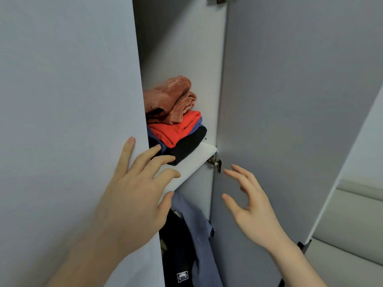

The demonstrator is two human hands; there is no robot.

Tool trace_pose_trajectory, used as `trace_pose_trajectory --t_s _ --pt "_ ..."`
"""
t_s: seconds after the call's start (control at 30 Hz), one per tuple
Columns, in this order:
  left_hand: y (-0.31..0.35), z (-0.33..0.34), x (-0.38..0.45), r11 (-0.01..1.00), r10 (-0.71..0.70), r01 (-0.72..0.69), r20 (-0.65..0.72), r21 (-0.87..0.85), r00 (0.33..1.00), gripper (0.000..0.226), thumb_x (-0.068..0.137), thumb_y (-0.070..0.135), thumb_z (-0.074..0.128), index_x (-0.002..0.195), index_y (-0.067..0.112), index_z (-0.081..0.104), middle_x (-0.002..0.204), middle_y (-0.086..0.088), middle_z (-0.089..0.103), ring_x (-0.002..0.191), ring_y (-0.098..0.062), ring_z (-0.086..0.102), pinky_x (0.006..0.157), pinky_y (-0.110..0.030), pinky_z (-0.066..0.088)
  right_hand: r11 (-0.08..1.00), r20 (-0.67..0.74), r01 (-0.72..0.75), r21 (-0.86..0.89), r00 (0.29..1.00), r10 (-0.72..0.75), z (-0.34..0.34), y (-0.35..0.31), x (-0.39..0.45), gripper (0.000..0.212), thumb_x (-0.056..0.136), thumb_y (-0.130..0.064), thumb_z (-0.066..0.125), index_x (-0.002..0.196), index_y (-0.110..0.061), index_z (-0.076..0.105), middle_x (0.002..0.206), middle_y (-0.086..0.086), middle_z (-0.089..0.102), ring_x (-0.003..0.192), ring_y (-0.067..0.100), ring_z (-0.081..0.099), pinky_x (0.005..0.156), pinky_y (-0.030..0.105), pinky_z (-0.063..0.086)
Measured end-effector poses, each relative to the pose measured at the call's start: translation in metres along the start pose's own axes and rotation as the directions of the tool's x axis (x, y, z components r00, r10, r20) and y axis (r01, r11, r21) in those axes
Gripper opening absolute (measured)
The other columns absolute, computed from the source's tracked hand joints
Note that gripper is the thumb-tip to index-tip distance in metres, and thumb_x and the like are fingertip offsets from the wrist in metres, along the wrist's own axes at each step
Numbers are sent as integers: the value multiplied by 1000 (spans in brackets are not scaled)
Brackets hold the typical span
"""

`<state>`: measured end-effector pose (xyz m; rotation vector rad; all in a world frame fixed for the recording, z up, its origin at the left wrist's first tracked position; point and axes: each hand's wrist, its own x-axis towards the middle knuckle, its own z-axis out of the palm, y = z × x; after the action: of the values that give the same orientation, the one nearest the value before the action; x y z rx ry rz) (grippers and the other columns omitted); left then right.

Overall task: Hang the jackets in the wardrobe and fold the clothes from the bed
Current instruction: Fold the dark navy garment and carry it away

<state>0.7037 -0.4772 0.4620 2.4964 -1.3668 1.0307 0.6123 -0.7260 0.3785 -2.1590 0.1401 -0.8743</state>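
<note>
1. Reaching into the wardrobe, the left hand [132, 189] spreads straight fingers near the folded clothes [176, 123] stacked on the shelf [196, 160], holding nothing.
2. The right hand [248, 204] hovers loose and empty beside the right door [290, 121].
3. Jackets [192, 235] hang below the shelf.

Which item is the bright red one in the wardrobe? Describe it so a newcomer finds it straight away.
Look through the gap between the wardrobe doors to the white shelf and its stack of folded clothes. The bright red garment lies mid-stack, under the fuzzy rust-brown top and above the black piece. It is the only smooth, vivid red layer.
</note>
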Motion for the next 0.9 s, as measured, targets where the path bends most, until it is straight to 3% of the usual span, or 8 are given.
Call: trace_pose_trajectory --t_s 0.17,0.37,0.43,0.57,0.67,0.73,0.8,0.9 --pt "0 2 -3 993 -4 -1 -40 -118 999 33 79 21 75 112 27 72 133 5 64 137 -26 51 128 -52 0 992 -265 -93 -86 962 67 -27 -11 -40 57 91 -10 73 138 -37 55 150 -21 41 142 -1 40 117 44 40" --pt "-2 9 -11 984 9 -15 -32 -180 999 48 72 4 74 113 27 71 133 4 63 136 -27 51 128 -47 -4 964 -644 -153 -217 765 -24 -75 -14 -73 59 89 -3 72 142 -17 51 143 2 49 136 16 46 114 54 40" --pt "-2 9 -14 983 20 -24 -26 -179 999 48 72 4 73 114 27 71 134 4 63 137 -27 50 128 -46 -5 950 -672 -212 -230 740 3 -85 -8 -78 65 90 -5 72 148 -16 44 148 5 46 139 21 43 115 55 37" --pt "-2 8 -16 981 25 -32 -42 -191 999 46 73 4 73 113 28 72 133 6 64 137 -26 51 128 -46 -7 928 -633 -354 -115 746 206 -88 1 -69 77 95 -19 69 159 -21 26 161 -1 34 148 20 36 121 50 33" --pt "0 9 -15 981 15 -23 -45 -194 999 45 73 4 72 110 30 72 131 9 65 137 -24 52 128 -49 -4 922 -570 -388 -16 761 310 -80 7 -48 72 99 -22 64 160 -21 26 161 -2 40 146 16 41 120 42 35" --pt "1 11 -15 979 19 -31 -58 -204 998 46 72 2 72 108 30 72 129 10 66 137 -23 52 128 -50 -3 919 -557 -391 58 751 355 -74 12 -37 47 102 -19 58 146 -19 42 141 -4 59 127 16 58 104 36 45" --pt "0 12 -14 977 24 -37 -60 -211 998 47 70 1 72 106 31 72 129 11 66 137 -23 52 128 -51 -1 898 -601 -431 83 698 391 -68 16 -33 16 105 -18 53 119 -11 50 107 -3 67 101 26 64 79 34 45" --pt "1 14 -13 975 11 -24 -62 -222 998 49 67 0 70 106 30 72 128 10 67 137 -23 52 128 -52 0 898 -667 -435 66 650 364 -62 19 -38 16 106 -21 50 96 -9 48 77 -1 59 73 21 58 61 36 39"
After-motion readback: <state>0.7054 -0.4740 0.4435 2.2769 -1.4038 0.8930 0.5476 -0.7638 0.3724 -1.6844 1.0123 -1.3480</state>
